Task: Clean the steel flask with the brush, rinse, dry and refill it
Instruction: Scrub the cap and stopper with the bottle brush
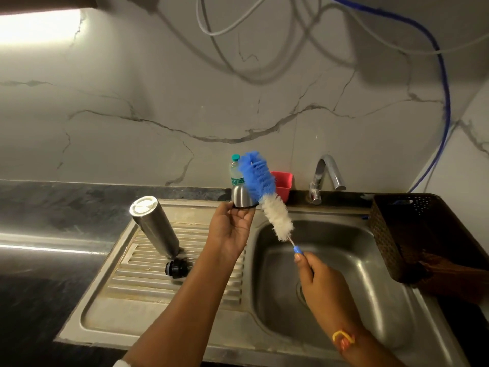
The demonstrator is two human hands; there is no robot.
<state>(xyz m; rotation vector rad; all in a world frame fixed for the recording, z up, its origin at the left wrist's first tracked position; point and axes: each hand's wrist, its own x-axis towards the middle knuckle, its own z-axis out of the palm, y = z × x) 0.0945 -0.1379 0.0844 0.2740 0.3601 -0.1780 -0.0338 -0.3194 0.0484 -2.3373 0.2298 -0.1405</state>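
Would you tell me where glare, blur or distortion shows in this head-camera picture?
Head view: the light at top left is blown out; a glare streak crosses the counter; the blue end of the brush is motion-blurred, the steel cap beside it sharper; lines bend near the sides.

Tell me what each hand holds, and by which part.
The left hand holds the steel cap by its lower rim; right hand pinches the brush at its blue handle end.

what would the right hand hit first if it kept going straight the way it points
Probably the steel cup held by the left hand: the right hand aims its brush up-left at it. Depth is unclear.
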